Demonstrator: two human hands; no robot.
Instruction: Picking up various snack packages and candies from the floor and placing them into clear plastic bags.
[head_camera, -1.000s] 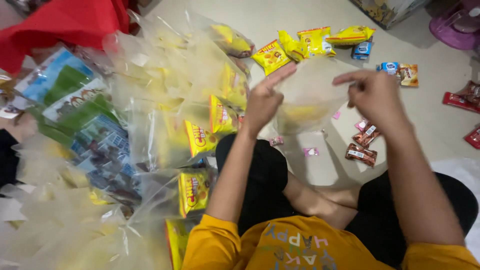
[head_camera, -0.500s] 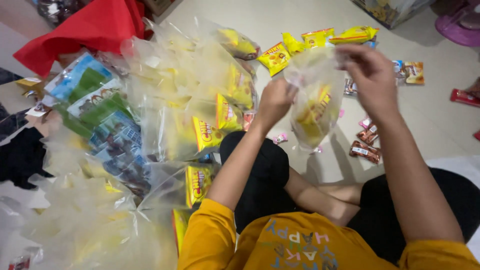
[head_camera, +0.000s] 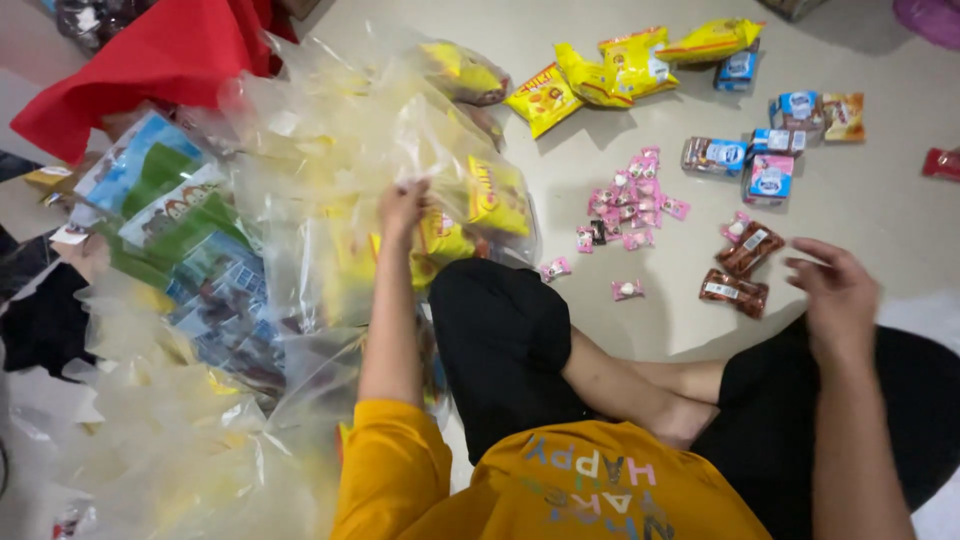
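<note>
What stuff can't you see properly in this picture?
- Left hand, head view: fingertips buried in the clear bags.
- Right hand: motion-blurred, grip unclear.
- Red packet: cut off by right edge.
- Pink candies: too small for detail.

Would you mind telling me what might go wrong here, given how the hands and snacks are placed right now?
The left hand grips the top of a filled clear bag in a loose heap of bags; the bag may tip or spill. The right hand hovers empty near the brown wrappers, so a sweep might scatter them or the pink sweets.
</note>
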